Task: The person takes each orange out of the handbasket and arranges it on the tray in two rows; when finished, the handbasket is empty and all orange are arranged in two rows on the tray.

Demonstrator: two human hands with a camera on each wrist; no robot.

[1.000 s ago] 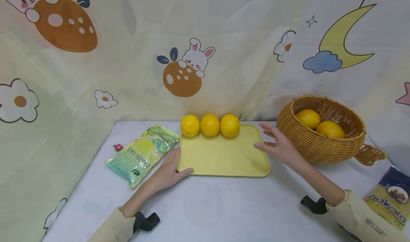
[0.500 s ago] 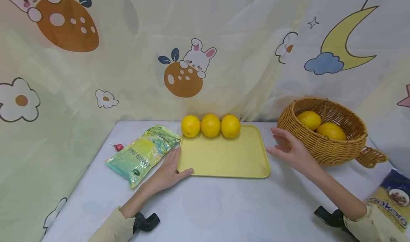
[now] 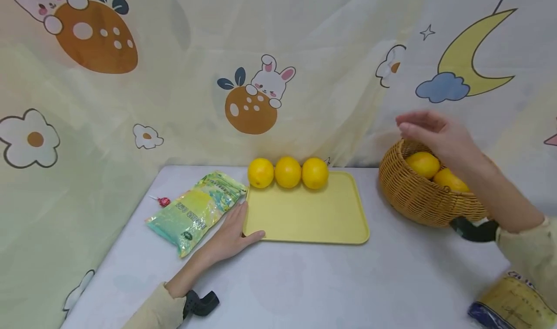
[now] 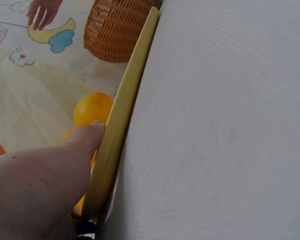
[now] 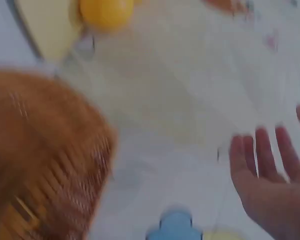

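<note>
My left hand [image 3: 231,235] touches the near left corner of a yellow tray [image 3: 304,222], fingers straight along its left side. In the left wrist view the thumb [image 4: 87,137] lies over the tray's rim. Three oranges [image 3: 288,172] stand in a row along the tray's far edge. My right hand [image 3: 444,135] is raised above a round wicker basket [image 3: 413,205], fingers relaxed and holding nothing. Two oranges [image 3: 423,165] lie inside the basket, partly covered by the right forearm. In the right wrist view, the right hand's fingers [image 5: 265,155] are spread, clear of the blurred basket.
A green and yellow plastic packet [image 3: 197,213] lies left of the tray, close to the left hand. Beyond it is a red-wrapped lollipop [image 3: 163,201]. A yellow and blue packet [image 3: 513,302] lies at the near right, partly under the sleeve. A printed cloth hangs behind the table.
My right hand has moved right from the tray's right side and risen over the basket. The yellow and blue packet has shifted nearer and turned. The left hand stays at the tray corner.
</note>
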